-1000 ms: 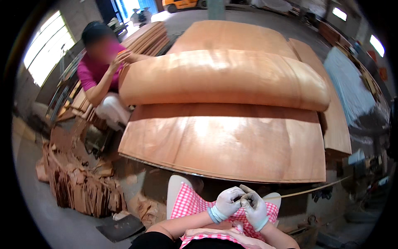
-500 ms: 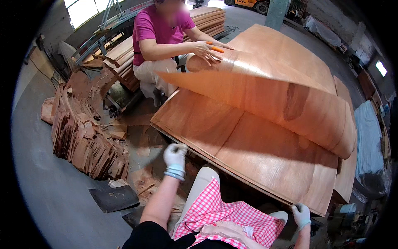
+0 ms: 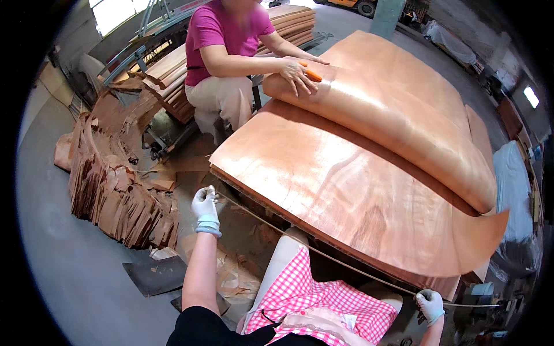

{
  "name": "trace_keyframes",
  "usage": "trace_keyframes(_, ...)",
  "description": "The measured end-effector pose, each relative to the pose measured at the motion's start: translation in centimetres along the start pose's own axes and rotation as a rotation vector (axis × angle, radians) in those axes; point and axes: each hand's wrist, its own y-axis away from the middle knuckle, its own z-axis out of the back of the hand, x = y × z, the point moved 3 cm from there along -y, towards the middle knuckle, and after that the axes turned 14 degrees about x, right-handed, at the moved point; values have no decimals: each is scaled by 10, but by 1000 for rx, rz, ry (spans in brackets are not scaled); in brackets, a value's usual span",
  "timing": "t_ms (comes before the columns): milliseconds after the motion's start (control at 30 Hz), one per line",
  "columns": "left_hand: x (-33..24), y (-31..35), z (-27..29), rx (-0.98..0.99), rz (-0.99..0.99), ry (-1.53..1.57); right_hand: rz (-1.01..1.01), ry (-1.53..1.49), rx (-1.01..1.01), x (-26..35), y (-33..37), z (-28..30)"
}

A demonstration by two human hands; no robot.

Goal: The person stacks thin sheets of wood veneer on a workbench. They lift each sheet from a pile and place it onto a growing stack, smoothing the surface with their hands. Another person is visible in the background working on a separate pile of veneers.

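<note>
A long thin wooden strip (image 3: pixel 346 264) runs slantwise along the near edge of the stack, apart from it. My left hand (image 3: pixel 205 205), in a white glove, pinches its left end. My gloved right hand (image 3: pixel 430 305) is closed on it near the other end, and the tip sticks out beyond to the right. Past the strip, a broad reddish-brown veneer sheet (image 3: pixel 323 167) lies on the stack, its right corner lifted and curling. Further back, a large sheet is folded over into a roll (image 3: pixel 392 130). A co-worker's hand (image 3: pixel 297 76) rests on that roll with an orange tool (image 3: pixel 310 72).
The co-worker (image 3: pixel 228 46) in a pink shirt sits at the far left of the stack. A leaning pile of torn veneer scraps (image 3: pixel 124 190) stands on the left floor near a dark sheet (image 3: pixel 156 275). Plastic-covered goods (image 3: pixel 512 190) line the right side.
The near veneer sheet has dropped from the air onto the stack, covering its front. My left hand has moved left and slightly up; the strip now shows clear of the stack's edge.
</note>
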Motion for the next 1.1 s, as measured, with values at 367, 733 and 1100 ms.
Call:
trace_keyframes(367, 23, -85, -37, -86, -225, -905, 32, 212, -196, 21, -62, -23)
trace_keyframes(733, 24, -101, -52, -60, -36, -1450, -10, 469, -91, 30, -108, -48)
trace_keyframes(1100, 12, -111, -46, -150, 146, -1584, -327, 371, 33, 4, -145, -39)
